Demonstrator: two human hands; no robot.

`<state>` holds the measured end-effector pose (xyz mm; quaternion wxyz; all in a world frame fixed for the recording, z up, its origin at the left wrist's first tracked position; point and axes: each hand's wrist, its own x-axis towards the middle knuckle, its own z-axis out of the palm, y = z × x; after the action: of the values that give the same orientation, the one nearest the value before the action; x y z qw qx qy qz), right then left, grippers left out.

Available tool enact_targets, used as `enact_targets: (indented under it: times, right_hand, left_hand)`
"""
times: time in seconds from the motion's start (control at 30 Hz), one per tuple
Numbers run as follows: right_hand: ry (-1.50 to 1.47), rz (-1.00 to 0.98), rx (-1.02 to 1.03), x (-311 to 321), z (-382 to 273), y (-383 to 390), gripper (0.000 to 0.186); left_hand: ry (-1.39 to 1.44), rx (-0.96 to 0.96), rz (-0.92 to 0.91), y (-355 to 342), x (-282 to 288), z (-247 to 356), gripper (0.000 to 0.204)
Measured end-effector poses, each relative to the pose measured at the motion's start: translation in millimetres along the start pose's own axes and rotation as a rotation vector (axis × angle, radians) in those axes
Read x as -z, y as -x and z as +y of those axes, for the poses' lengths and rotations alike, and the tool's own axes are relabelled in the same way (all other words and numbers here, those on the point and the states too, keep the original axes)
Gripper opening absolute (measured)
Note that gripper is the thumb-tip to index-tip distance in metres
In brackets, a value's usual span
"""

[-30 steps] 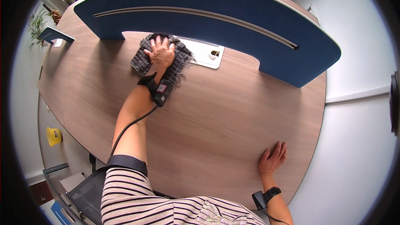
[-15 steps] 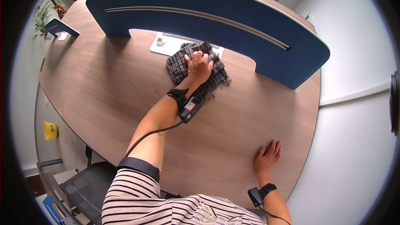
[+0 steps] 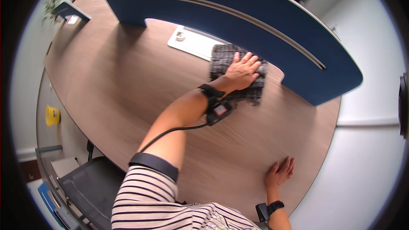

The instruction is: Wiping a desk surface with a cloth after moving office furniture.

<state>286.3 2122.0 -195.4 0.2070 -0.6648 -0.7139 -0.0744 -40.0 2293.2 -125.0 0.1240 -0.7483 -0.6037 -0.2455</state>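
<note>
My left hand (image 3: 243, 71) lies flat on a dark grey checked cloth (image 3: 220, 55), its fingers spread and pointing away from me. The cloth has a ragged fringe and rests on the wooden desk (image 3: 106, 74), against the foot of the blue divider (image 3: 260, 38). Its left edge meets the right end of a white panel (image 3: 195, 45) set in the desktop. Near the desk's right side, my right hand (image 3: 280, 174) rests palm down with nothing in it, fingers extended.
Beyond the desk's left edge are a yellow bucket (image 3: 52, 116) and a dark mesh chair (image 3: 91, 187). A smaller divider (image 3: 70, 9) stands at the far left end, near a green plant (image 3: 52, 0). The white wall (image 3: 370, 157) runs close along the right side.
My left hand has slid the cloth rightward along the divider, uncovering more of the white panel. Its fingers, bent before, are now spread flat. The view has shifted; my right hand stays on the desk.
</note>
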Motion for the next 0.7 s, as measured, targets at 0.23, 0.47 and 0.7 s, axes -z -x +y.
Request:
enact_targets:
  times: [0.23, 0.47, 0.7]
  right_hand:
    - [0.046, 0.007, 0.0, -1.2, 14.4, 20.9, 0.046]
    - [0.044, 0.008, 0.009, -2.6, 16.4, 18.4, 0.046]
    - [0.058, 0.012, 0.028, -8.5, 38.8, -4.7, 0.045]
  left_hand:
    - [-0.052, 0.35, -0.335, -5.7, 30.5, -59.8, 0.03]
    - [-0.24, 0.827, -0.069, 53.8, 77.5, -191.0, 0.044]
    - [-0.205, 0.63, 0.098, 70.1, 55.1, -167.0, 0.04]
